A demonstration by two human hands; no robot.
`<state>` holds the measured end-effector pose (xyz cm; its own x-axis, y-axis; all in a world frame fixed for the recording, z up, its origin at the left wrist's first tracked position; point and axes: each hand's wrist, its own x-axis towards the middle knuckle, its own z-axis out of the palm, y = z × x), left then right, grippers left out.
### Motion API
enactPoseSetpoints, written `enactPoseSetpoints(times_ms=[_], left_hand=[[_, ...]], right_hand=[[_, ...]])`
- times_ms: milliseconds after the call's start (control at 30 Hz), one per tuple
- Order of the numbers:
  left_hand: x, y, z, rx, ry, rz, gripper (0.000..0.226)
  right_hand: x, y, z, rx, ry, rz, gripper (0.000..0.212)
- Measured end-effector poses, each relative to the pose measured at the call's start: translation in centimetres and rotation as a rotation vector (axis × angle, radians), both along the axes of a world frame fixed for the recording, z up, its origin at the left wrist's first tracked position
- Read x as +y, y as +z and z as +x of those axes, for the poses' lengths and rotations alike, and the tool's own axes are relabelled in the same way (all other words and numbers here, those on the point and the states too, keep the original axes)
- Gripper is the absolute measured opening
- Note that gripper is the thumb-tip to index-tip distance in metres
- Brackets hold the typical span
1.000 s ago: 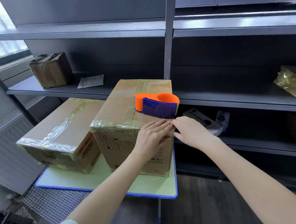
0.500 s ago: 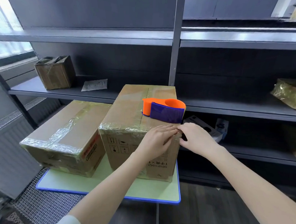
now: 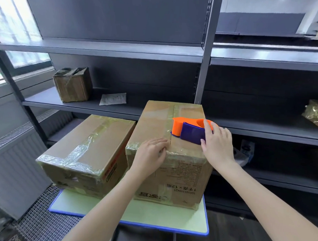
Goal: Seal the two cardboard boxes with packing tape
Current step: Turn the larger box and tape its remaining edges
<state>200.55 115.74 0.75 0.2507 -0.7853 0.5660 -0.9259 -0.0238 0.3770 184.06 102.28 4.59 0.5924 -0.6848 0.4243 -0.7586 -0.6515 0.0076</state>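
A taller cardboard box (image 3: 179, 177) stands on the right and a lower cardboard box (image 3: 85, 150) on the left of a pale green table top (image 3: 151, 215) with a blue rim; wrinkled clear tape crosses both; an orange and purple tape dispenser (image 3: 188, 130) sits on the taller box's top, towards its right; the right hand (image 3: 217, 144) grips its right end; the left hand (image 3: 151, 154) rests with bent fingers on the top's near edge; a small worn box (image 3: 73, 85) stands on the grey shelving (image 3: 121, 50) behind.
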Motion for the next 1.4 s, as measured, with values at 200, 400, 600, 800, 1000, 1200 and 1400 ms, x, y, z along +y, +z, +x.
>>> enactPoseSetpoints(times_ms=[200,400,600,800,1000,1200,1400], left_hand=[[2.2,-0.6,4.0,-0.100,-0.041,0.063,0.031],[4.0,-0.8,7.2,-0.184,-0.083,0.055,0.032],[3.7,-1.9,7.8,-0.360,-0.127,-0.110,0.027],[3.7,-2.4,7.9,-0.310,-0.141,-0.097,0.031],[4.4,-1.8,8.0,-0.192,-0.141,0.105,0.034],[6.6,-0.8,7.8,0.121,-0.082,0.179,0.038],[9.3,1.0,6.2,-0.057,0.060,0.174,0.045]], right_hand=[[0.1,-0.5,2.4,-0.163,-0.072,0.131,0.053],[0.5,-0.8,5.8,-0.243,-0.105,0.167,0.058],[0.2,-1.0,6.4,-0.165,-0.147,0.101,0.060],[1.3,-1.1,5.9,0.022,-0.184,0.066,0.073],[3.8,-1.0,5.5,0.058,-0.166,0.158,0.063],[6.8,-0.6,5.2,0.003,0.007,0.290,0.059],[10.0,-0.4,3.8,0.033,0.268,0.452,0.061]])
